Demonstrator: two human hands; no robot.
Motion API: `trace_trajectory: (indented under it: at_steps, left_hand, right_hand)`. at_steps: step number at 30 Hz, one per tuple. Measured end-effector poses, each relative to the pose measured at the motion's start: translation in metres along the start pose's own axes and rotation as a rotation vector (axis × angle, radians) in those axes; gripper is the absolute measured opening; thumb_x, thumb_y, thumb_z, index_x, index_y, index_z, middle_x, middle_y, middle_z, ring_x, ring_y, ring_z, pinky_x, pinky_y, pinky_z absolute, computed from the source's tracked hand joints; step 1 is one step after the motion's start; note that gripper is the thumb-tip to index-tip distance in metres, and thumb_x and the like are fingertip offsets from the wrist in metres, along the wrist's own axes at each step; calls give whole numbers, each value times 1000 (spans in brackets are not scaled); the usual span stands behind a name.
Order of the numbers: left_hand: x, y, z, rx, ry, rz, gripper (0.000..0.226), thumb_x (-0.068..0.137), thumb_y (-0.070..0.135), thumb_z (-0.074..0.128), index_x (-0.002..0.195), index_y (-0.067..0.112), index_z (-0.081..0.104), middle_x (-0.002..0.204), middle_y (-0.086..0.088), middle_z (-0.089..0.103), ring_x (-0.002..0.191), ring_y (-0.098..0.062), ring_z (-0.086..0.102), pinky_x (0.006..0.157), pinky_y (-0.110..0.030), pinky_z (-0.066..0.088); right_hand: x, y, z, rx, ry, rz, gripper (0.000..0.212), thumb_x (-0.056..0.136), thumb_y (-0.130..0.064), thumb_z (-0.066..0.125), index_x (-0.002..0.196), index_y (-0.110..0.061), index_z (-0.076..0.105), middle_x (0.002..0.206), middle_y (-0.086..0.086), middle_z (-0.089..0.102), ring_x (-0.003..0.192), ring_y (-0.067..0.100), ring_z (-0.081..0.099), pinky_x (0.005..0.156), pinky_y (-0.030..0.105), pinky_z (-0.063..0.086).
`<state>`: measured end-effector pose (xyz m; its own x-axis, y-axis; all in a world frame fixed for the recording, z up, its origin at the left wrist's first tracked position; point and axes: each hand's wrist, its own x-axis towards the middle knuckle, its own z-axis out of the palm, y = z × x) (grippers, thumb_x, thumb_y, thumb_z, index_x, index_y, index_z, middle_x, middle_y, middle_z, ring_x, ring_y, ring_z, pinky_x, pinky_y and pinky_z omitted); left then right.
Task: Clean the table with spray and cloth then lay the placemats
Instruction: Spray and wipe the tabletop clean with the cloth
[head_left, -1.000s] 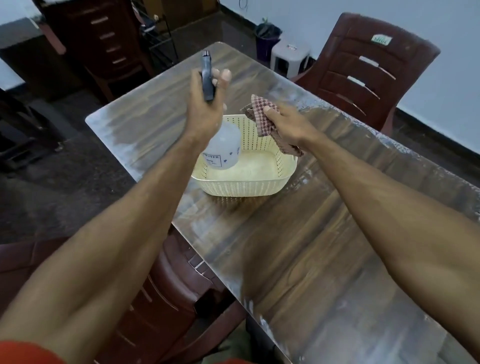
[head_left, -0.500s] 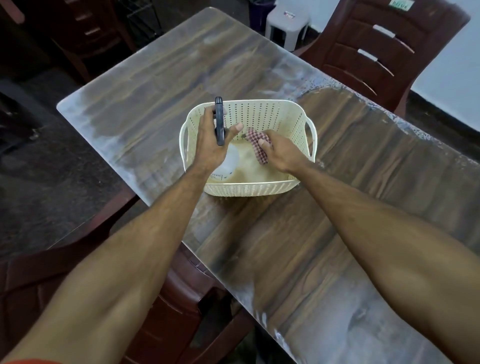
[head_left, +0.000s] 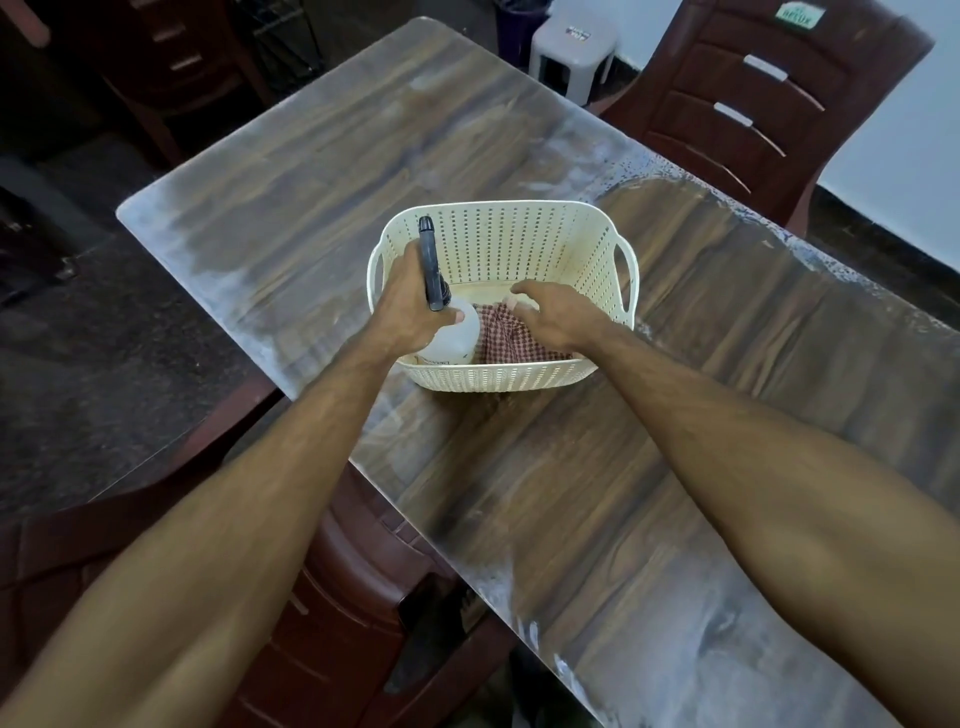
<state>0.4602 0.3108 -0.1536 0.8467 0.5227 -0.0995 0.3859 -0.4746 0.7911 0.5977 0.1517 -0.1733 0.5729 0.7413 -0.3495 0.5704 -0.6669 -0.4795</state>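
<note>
Gripping the spray bottle (head_left: 451, 339) by its neck, left hand (head_left: 410, 312) curled round it, inside the cream perforated basket (head_left: 613, 260) on the desk (head_left: 597, 519). Rigid, light plastic, possibly slippery; best held at the neck. Soft, limp checked cloth (head_left: 506, 340) lying bunched on the basket floor, right hand (head_left: 556, 317) spread just above, fingers relaxed, seemingly holding nothing.

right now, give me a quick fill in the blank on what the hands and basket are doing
1. The left hand grips the ____ by its neck.
2. The checked cloth lies inside the ____.
3. The right hand hovers open over the ____.
4. The basket stands on the ____.

Missing words: spray bottle; basket; cloth; table
</note>
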Motion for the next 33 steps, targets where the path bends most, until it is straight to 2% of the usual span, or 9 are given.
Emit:
trace_trajectory:
  at_steps: [3,6,8,11,16,22,26,29,33]
  left_hand:
    - [-8,6,-6,35,-42,-46,85,72,-1,84,140,6,34,123,-2,49,110,-19,52,90,-29,45]
    - [-20,7,-13,-61,-12,-87,101,74,0,83,153,13,21,148,-10,36,122,-26,52,101,-41,49]
    - [-34,12,-16,-85,72,-142,97,81,3,78,156,16,17,155,-12,26,123,-22,48,96,-35,49]
    - [-55,16,-14,-72,224,-101,80,87,10,72,152,17,26,150,-11,33,121,-20,52,94,-34,49]
    - [-80,26,-7,-60,242,-88,65,90,14,68,145,14,34,144,-11,39,121,-22,52,101,-36,45]
    - [-98,47,3,-108,310,-49,26,91,15,65,113,17,50,109,-6,55,82,-12,56,69,-21,46]
    - [-102,51,7,-129,341,-82,19,91,17,65,104,20,52,100,-4,58,70,-5,52,61,-19,39]
    - [-102,52,0,-135,382,-128,19,89,15,63,103,21,52,98,-3,59,72,-11,54,68,-27,44]
    - [-100,50,-11,-122,395,-173,19,88,17,62,103,22,52,98,-2,58,84,-18,57,80,-37,49]
  right_hand:
    - [-9,-7,-7,19,65,-20,49,104,-42,40,144,-13,47,145,12,51,131,28,49,107,42,38]
    - [-22,-18,-14,81,177,-30,45,104,-39,42,136,-9,53,132,13,61,118,27,57,96,39,45]
    - [-32,-26,-17,120,276,-40,41,104,-38,44,127,-8,58,120,12,67,104,24,61,86,35,46]
    - [-49,-36,-17,182,393,-57,35,103,-36,46,115,-8,62,106,7,69,88,19,59,76,34,46]
    - [-75,-45,-17,199,463,-83,32,102,-35,47,107,-9,64,96,3,67,82,17,57,71,34,44]
    - [-102,-39,-15,219,500,-63,27,101,-35,48,97,-11,61,82,-2,61,77,19,56,67,35,42]
    - [-113,-30,-15,201,504,-22,28,101,-37,48,97,-12,61,85,1,64,80,22,59,69,36,45]
    - [-116,-21,-19,211,521,8,28,101,-37,48,99,-12,61,92,5,68,83,25,61,69,36,46]
    - [-120,-11,-24,234,542,46,27,102,-35,48,102,-11,62,89,2,63,81,23,58,66,30,36]
